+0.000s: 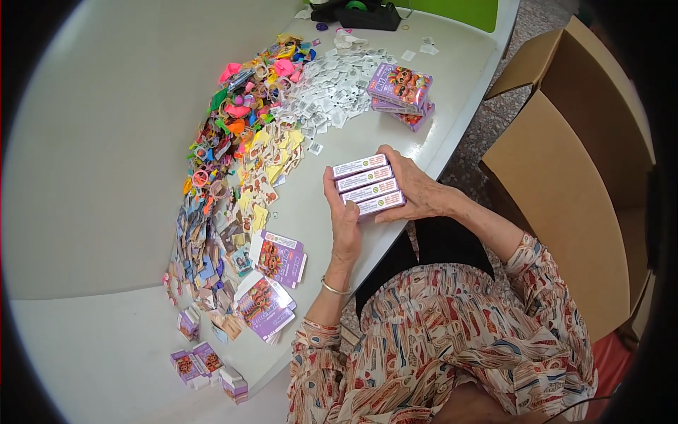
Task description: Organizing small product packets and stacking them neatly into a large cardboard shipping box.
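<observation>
Several slim purple-and-white boxes (369,186) are gripped together in a row between my two hands, their narrow printed sides facing up. My left hand (343,222) closes on the left ends, thumb over the nearest box. Around the right ends wraps my right hand (418,189). Beyond my hands, a short stack of purple printed boxes (400,85) rests near the table's right edge. Flat, unfilled purple cartons (265,311) lie to the left of my left forearm, with another purple carton (281,258) just above them.
A long heap of colourful small toys (240,109) curves along the table's left side. Beside it lie white printed slips (332,85), yellow and white cards (272,159) and bluish packets (194,230). Small purple boxes (196,364) sit lower left. A black tape dispenser (371,15) stands far back; an open cardboard box (565,212) is right.
</observation>
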A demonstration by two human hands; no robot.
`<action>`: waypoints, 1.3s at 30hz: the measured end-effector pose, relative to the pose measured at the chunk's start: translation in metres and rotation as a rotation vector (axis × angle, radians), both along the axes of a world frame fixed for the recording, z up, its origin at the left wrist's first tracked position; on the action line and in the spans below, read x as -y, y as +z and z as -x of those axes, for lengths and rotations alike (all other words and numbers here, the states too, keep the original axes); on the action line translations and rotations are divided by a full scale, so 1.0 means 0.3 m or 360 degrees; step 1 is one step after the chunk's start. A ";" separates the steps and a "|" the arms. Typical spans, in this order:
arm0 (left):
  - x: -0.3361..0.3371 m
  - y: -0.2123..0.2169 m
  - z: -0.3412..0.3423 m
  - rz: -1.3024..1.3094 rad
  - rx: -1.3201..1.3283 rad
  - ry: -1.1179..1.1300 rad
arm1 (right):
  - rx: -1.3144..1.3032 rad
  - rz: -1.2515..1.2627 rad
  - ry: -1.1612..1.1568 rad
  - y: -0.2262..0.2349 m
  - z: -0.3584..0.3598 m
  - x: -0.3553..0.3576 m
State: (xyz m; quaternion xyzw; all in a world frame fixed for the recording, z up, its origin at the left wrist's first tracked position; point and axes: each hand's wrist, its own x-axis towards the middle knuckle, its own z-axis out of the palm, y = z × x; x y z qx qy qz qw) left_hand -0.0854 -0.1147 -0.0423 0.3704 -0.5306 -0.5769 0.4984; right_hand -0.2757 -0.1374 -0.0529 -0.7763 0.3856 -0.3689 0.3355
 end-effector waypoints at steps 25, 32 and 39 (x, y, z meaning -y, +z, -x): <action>0.157 0.089 -0.131 0.0251 0.1149 -0.0498 | 0.0462 0.0126 -0.0652 0.086 0.093 -0.053; 0.207 0.119 -0.074 0.0135 0.1103 -0.0741 | 0.0380 -0.0044 -0.1700 0.115 0.252 0.288; 0.176 0.101 -0.079 0.0214 0.1191 -0.0704 | -0.0075 -0.0694 -0.1200 0.134 0.243 0.319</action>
